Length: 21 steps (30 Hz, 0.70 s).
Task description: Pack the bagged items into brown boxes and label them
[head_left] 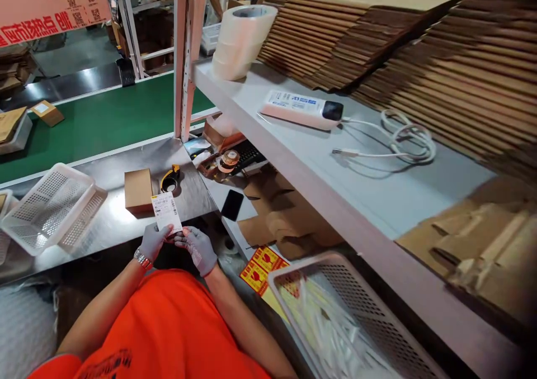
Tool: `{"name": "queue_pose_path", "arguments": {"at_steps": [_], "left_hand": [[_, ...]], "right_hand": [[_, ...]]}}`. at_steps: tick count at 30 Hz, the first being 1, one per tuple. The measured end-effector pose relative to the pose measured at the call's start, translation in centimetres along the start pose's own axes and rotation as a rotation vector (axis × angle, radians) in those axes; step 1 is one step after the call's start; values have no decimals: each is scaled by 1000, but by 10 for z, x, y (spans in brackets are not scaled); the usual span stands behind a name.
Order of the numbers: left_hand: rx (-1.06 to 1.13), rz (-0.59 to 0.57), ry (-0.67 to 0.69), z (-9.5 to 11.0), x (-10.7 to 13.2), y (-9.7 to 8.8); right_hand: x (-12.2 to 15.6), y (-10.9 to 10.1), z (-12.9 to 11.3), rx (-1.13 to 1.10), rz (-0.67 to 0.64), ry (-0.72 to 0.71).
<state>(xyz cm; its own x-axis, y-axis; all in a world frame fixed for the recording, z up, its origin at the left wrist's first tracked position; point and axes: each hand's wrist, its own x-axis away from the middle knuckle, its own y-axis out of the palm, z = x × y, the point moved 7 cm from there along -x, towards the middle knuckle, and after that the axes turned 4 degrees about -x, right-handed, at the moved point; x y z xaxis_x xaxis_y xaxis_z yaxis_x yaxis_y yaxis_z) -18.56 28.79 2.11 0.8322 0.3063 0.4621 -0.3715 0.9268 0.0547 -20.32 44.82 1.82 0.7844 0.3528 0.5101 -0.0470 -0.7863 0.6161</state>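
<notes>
Both my gloved hands hold a white barcode shipping label point(166, 213) upright by its lower edge, pinched between the fingers of my left hand point(153, 242) and my right hand point(197, 250). The gloves are grey, and a metal wristwatch point(142, 259) sits on my left wrist. Just beyond the label, a small closed cardboard box point(138, 190) lies on the steel table point(111, 222), partly hidden by the label. A black-and-yellow tape dispenser point(170, 179) stands beside the box. A black phone point(232, 204) lies to the right of my hands.
A white perforated plastic basket point(50, 208) sits left on the table. Overhead, a shelf point(293, 161) holds a tape roll point(243, 42), a power bank point(302, 109), a cable and flat cardboard stacks point(419, 60). A green conveyor point(104, 110) runs behind; a basket point(344, 323) sits lower right.
</notes>
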Motion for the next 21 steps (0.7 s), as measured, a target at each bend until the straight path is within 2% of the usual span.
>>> {"name": "queue_pose_path", "arguments": {"at_steps": [6,12,21], "left_hand": [[1,-29,-9,2,4,6],[17,-9,-14,1,2,2],[22,-80,-45,4,-2,2]], "right_hand": [[2,-5,-3,23,7,-5],[5,-1,-6,0,-5,-14],[-5,0,-2,40,17,-20]]}}
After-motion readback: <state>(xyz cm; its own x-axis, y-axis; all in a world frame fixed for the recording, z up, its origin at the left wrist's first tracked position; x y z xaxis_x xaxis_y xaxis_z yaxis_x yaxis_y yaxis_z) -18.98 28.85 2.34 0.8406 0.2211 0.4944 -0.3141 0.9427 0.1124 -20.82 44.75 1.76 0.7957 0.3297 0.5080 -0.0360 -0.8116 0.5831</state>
